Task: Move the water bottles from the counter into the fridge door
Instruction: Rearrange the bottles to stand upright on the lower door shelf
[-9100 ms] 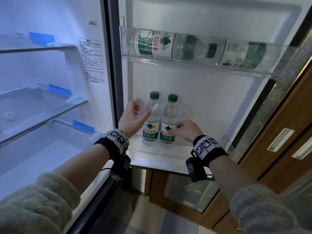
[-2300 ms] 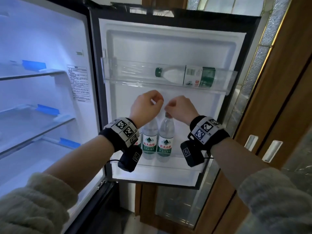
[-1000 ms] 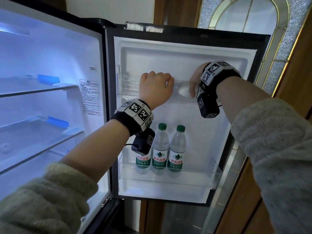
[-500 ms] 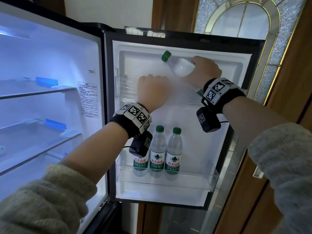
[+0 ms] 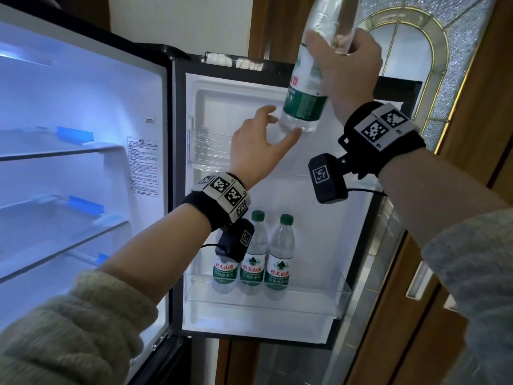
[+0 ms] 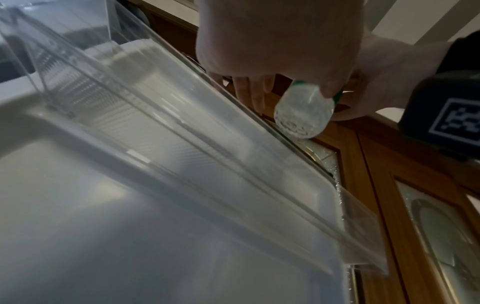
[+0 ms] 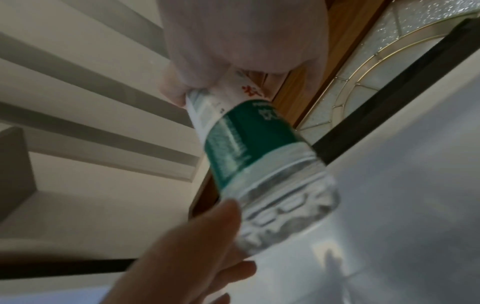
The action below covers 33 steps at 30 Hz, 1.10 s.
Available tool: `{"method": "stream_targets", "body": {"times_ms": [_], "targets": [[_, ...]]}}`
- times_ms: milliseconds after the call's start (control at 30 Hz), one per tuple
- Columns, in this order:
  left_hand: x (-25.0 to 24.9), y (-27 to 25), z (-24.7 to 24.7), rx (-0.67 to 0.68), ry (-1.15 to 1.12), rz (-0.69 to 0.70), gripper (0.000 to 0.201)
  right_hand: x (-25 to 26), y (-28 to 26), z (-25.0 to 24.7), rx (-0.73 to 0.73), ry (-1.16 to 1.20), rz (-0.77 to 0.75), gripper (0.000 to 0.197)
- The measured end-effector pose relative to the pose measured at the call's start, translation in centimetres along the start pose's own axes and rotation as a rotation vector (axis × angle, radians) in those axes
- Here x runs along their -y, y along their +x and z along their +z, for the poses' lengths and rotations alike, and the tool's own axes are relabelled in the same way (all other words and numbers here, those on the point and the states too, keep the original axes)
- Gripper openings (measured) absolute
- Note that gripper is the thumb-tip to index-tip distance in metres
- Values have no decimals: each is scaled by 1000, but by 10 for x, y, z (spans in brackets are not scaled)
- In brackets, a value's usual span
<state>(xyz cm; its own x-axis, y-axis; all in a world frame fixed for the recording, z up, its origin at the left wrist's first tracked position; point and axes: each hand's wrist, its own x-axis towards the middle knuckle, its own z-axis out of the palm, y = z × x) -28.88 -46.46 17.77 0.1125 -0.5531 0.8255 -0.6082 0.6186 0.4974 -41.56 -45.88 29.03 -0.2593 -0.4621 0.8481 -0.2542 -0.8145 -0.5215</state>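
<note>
The right hand point(image 5: 345, 70) wraps its fingers around the upper body of a water bottle point(image 5: 308, 87), thumb on the near side, holding it nearly upright with the base down — a grip high enough to leave the label and the base free. The bottle's top runs out of the head view, so the cap cannot be seen. Just below those fingers, the left hand point(image 5: 256, 147) comes up spread, fingers apart and straight, thumb tip and fingertips touching the ribbed base from beneath; it clamps on nothing, and probably steadies the bottle or readies to take it. Behind and below the left fingers sits the upper door bin point(image 5: 211, 147), clear-walled. Well below both hands, three water bottles point(image 5: 252, 257) stand side by side in the lower door bin point(image 5: 319, 297) — space remains to their right, seemingly the likely spot for the held one.
</note>
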Motion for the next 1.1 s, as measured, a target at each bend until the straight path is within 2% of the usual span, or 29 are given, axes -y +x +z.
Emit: {"method": "stream_targets", "body": {"times_ms": [67,167,267,400,467,567,733,833,933,967,1100], "targets": [[-11,-4,0,-21,-205,-28,64,4,-3,-1,60,72,11,31],[-22,-14,0,23,-504,-101,58,3,-20,-3,183,139,27,24],[-24,-27,-5,207,-685,-208,44,-9,-41,-8,296,127,40,20],[-13,-54,-8,466,-800,-301,41,-33,-72,-16,396,126,148,32],[-6,-72,-5,474,-795,-327,45,-47,-90,-21,458,155,219,35],[1,-102,6,390,-727,-386,44,-68,-111,-30,556,138,285,41],[13,-145,37,213,-527,-485,57,-87,-141,-47,677,124,349,32],[18,-161,50,181,-372,-468,55,-99,-159,-58,676,157,383,50],[20,-171,63,180,-340,-456,51,-120,-173,-68,642,91,456,80],[21,-173,68,177,-339,-463,52,-125,-176,-72,634,48,481,83],[23,-178,87,231,-366,-496,57,-137,-179,-89,581,-88,447,66]]}}
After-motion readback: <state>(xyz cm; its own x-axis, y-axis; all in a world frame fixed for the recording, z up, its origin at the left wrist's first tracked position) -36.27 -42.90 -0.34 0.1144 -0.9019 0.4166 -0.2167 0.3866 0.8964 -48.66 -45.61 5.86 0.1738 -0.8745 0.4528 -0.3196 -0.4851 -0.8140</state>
